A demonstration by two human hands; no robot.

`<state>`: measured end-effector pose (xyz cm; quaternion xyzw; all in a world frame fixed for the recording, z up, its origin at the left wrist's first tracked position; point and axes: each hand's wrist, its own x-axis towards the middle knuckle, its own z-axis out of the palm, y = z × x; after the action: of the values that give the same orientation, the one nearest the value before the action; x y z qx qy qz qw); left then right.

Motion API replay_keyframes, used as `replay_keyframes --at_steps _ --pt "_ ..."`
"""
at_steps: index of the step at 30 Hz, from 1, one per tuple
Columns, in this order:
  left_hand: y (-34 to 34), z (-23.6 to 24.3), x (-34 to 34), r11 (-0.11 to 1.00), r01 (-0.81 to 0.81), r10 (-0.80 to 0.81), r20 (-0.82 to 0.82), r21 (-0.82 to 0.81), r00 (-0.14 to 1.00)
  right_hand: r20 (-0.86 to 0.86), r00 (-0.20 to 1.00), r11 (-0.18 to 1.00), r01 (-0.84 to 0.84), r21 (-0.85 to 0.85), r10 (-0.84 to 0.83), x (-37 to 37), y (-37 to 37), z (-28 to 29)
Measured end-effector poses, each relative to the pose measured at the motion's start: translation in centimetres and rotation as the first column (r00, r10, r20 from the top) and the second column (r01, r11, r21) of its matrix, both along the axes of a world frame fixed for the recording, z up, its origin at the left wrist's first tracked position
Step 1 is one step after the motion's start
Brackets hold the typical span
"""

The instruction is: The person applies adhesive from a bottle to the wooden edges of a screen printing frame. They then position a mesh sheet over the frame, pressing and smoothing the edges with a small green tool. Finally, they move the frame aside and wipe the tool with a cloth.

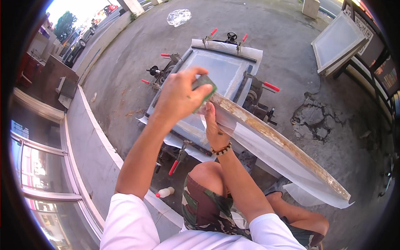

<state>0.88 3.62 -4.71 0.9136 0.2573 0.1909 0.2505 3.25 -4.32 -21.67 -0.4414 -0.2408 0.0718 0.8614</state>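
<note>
Here's the long wooden frame (pixel 287 143), paint worn, pale sheeting (pixel 250 139) along it, slanting down to the lower right. Beyond it, a clamped panel (pixel 225 68), red-handled clamps (pixel 271 86) around it. Far right, a dark printed board (pixel 371 41) shows a square code pattern. The left grip (pixel 177 96) pinches a green-grey block (pixel 203 81) at the frame's upper-left end; just below, the right grip (pixel 218 134) has its thumb up, fingers hidden: how closed, I cannot tell.
</note>
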Motion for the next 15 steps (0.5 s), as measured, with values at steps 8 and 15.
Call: replay_keyframes --at_steps 8,15 --pt "-2.4 -0.6 -1.4 0.997 -0.054 0.051 0.048 0.059 0.998 0.181 0.983 0.989 0.023 -0.149 0.004 0.9 -0.9 -0.5" --pt "4.9 -1.8 -4.4 0.907 -0.259 0.229 0.128 0.331 0.965 0.395 0.913 0.942 0.042 -0.334 0.100 2.9 -1.6 -1.2"
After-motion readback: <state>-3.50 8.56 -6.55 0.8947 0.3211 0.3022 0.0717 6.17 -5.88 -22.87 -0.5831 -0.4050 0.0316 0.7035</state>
